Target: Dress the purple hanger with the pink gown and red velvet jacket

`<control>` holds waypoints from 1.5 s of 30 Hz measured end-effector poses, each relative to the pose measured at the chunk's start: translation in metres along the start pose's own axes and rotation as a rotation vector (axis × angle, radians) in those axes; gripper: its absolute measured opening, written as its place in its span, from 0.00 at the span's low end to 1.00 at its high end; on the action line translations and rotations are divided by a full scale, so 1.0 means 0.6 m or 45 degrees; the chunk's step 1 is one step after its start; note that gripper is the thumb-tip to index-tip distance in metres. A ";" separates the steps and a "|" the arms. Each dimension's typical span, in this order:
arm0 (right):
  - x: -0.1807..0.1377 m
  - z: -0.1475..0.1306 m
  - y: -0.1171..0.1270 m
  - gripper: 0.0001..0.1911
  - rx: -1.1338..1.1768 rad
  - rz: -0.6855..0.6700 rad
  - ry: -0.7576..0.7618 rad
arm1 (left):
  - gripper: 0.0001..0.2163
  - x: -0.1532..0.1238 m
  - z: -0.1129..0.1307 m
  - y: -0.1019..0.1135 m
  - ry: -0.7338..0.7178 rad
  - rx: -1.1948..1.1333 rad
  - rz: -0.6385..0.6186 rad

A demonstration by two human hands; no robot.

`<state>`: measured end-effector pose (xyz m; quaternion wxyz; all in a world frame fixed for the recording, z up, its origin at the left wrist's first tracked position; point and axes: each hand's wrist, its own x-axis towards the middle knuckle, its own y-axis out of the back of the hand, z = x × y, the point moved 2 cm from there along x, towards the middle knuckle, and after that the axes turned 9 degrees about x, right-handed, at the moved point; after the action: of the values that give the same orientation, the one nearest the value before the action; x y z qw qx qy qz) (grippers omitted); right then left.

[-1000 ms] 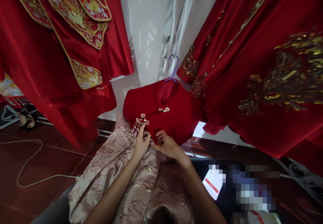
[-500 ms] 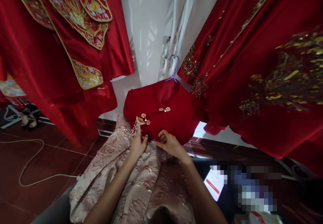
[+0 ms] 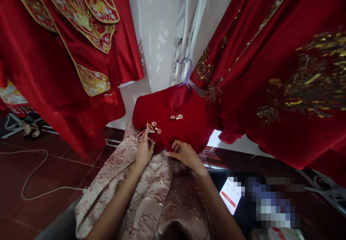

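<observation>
A red velvet-like garment point(image 3: 193, 124) with a collar hangs on a purple hanger point(image 3: 186, 75) in front of me. Two gold floral clasps with pearls point(image 3: 176, 117) sit below its collar. To the left is a jewelled, fan-shaped brooch point(image 3: 150, 127) with beaded tassels. My left hand point(image 3: 144, 152) touches the brooch's lower edge, index finger stretched up and thumb apart. Close to the garment's lower edge, my right hand point(image 3: 186, 155) has curled fingers and a thumb near the index finger; whatever they pinch is too small to make out.
Pink brocade fabric point(image 3: 154, 196) covers my lap. Red embroidered gowns hang at left point(image 3: 92, 52) and right point(image 3: 243, 78). A lit phone point(image 3: 230, 196) lies at the lower right. A white cable point(image 3: 35, 168) crosses the tiled floor, with black shoes point(image 3: 34, 130) beyond.
My left hand has shifted slightly left and down along the brooch and its tassels. My right hand has barely moved and stays curled at the garment's lower edge.
</observation>
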<state>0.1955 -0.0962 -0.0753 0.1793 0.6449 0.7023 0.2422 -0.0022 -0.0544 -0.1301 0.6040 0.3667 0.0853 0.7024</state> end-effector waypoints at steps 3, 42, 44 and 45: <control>-0.001 0.004 -0.005 0.15 0.158 -0.097 -0.041 | 0.33 -0.006 0.000 0.002 0.009 0.036 0.022; 0.010 -0.027 -0.034 0.12 0.502 -0.208 0.109 | 0.09 -0.006 0.010 0.017 0.326 -0.605 -0.133; 0.023 -0.031 -0.049 0.12 0.523 -0.098 0.104 | 0.09 -0.008 0.007 0.016 0.385 -0.676 -0.139; 0.031 -0.033 -0.057 0.11 0.522 -0.031 0.101 | 0.10 -0.009 0.006 0.016 0.403 -0.697 -0.137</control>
<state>0.1546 -0.0817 -0.0777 0.0195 0.6494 0.7511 0.1174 -0.0078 -0.0628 -0.1243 0.6958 0.0717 0.0051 0.7146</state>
